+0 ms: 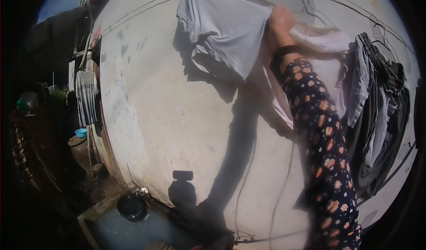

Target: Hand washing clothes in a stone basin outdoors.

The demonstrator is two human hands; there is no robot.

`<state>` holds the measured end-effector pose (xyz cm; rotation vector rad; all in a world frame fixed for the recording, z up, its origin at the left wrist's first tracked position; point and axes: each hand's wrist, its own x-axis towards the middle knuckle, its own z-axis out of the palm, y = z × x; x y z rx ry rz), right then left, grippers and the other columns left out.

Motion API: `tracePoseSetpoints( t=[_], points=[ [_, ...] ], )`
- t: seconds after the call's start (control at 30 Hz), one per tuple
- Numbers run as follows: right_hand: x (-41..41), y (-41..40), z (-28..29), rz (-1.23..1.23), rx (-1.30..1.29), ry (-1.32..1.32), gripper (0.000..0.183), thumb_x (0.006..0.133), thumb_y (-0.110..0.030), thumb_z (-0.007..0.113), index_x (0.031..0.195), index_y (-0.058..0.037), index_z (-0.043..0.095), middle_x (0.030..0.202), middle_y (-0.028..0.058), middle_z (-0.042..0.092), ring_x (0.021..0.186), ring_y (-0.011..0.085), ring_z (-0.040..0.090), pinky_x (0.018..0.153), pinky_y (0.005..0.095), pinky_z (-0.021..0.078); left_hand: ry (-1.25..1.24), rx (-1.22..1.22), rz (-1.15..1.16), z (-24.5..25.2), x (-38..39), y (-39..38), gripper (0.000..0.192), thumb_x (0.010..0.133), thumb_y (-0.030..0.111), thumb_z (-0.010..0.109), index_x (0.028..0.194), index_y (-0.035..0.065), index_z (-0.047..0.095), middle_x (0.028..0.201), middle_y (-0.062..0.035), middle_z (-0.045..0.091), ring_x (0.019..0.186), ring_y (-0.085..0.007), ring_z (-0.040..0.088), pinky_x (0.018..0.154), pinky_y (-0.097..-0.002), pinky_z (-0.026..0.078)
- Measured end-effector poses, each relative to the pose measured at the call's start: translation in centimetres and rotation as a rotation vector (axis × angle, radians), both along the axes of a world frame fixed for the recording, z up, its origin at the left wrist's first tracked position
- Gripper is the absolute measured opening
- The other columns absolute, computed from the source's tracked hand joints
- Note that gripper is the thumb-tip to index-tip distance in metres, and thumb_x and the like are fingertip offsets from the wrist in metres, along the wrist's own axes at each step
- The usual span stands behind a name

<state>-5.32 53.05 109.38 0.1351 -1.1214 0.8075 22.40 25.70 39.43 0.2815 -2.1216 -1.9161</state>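
Note:
My right hand [281, 18] is raised at the upper middle, its fingers closed on the right edge of a white shirt [226, 27] that hangs from above against the wall. The shirt's lower part is folded and bunched. Just to the right of the hand hangs a pale pink garment [319, 38]. My right arm has a dark floral sleeve [327, 143] and a black band at the wrist. My left hand is not in view.
Cables or lines [143, 12] run along the sunlit wall [179, 123]. Dark and grey clothes [379, 110] hang at the right. At lower left stands a black bucket [132, 207]; farther left are a striped shirt [86, 97] and a clay jar [81, 152] with a blue basin [81, 132].

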Motion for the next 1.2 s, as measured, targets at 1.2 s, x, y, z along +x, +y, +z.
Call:
tracePoseSetpoints(
  t=[1.2],
  points=[
    [4.1,-1.8,-1.7,-0.116,0.06,-0.081,0.032,0.088,-0.031,0.059,0.093,-0.0024,0.073,0.092,0.0226,0.069,0.092,0.0383,0.066,0.085,0.0421,0.0498,0.014,0.098,-0.098,-2.5,0.7,-0.3,0.028,0.092,0.015,0.051,0.116,0.0036,0.063,0.073,-0.0009,0.061,0.06,-0.007,0.052,0.054,-0.023,0.042]
  ],
)
